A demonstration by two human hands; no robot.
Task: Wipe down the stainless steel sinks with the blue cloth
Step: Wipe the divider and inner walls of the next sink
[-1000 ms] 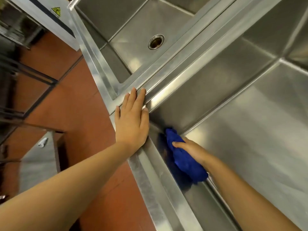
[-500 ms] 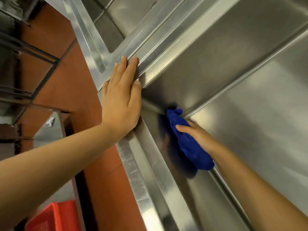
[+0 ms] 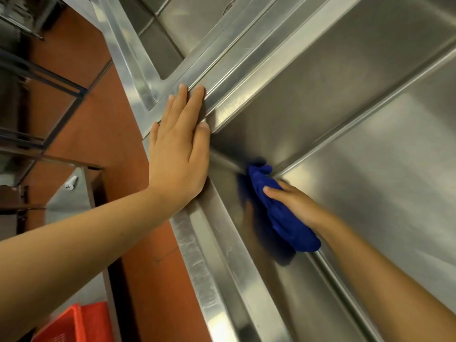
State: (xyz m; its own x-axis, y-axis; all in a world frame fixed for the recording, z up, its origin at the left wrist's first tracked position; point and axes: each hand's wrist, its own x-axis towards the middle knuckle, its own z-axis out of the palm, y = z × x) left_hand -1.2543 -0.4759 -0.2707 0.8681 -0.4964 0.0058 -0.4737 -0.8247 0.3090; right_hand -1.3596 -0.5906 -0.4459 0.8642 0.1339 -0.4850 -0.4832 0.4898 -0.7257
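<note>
Right hand (image 3: 296,206) has slid up into the sink (image 3: 320,107) corner, grip clenched round the cloth (image 3: 283,223). Left hand (image 3: 177,154) stays flat on the rim (image 3: 197,255), released. Corner reached, I judge; most steel unwiped

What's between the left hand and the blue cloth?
Only bare steel sink wall lies between left hand and blue cloth, seen in the head view.
</note>
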